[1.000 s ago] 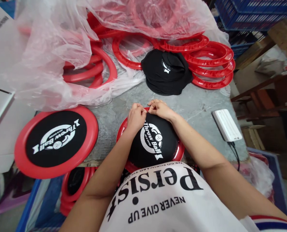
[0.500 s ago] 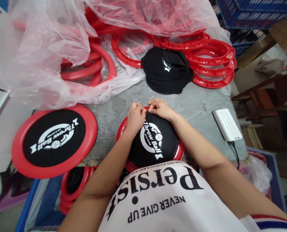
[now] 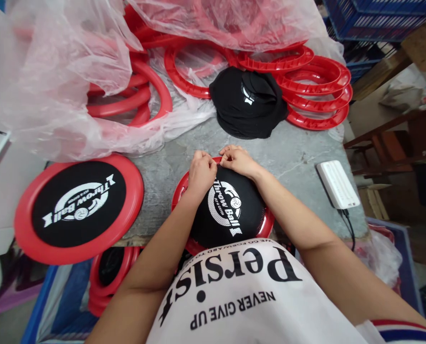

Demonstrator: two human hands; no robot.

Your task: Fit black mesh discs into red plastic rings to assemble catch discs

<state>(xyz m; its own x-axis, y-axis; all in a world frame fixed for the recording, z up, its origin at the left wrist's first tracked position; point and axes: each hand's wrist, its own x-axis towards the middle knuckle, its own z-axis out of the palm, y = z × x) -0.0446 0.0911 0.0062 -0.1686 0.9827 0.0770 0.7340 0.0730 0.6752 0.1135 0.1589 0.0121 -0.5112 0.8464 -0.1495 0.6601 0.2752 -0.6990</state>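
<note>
A red ring (image 3: 268, 224) lies at the table's near edge against my shirt. Stretched over its middle is a black fabric disc (image 3: 250, 198) with white "Throw Ball" print. My left hand (image 3: 203, 172) pinches the fabric's far edge, close to the ring's rim. Right beside it, my right hand (image 3: 239, 161) also has its fingers closed on that edge. The fingertips of both hands nearly meet. Past my hands, a pile of black fabric discs (image 3: 247, 114) rests on the table, the top one folded over.
At left lies an assembled red and black disc (image 3: 132, 191), overhanging the table (image 3: 292, 167). Red rings (image 3: 316, 119) are stacked at the back, some under plastic sheeting (image 3: 77, 110). A white power bank (image 3: 338, 184) with a cable sits right. Below left, a blue bin (image 3: 43, 301) contains more discs.
Both hands stay at the same spot on the fabric's far edge, with barely any finger movement. The view has shifted very slightly.
</note>
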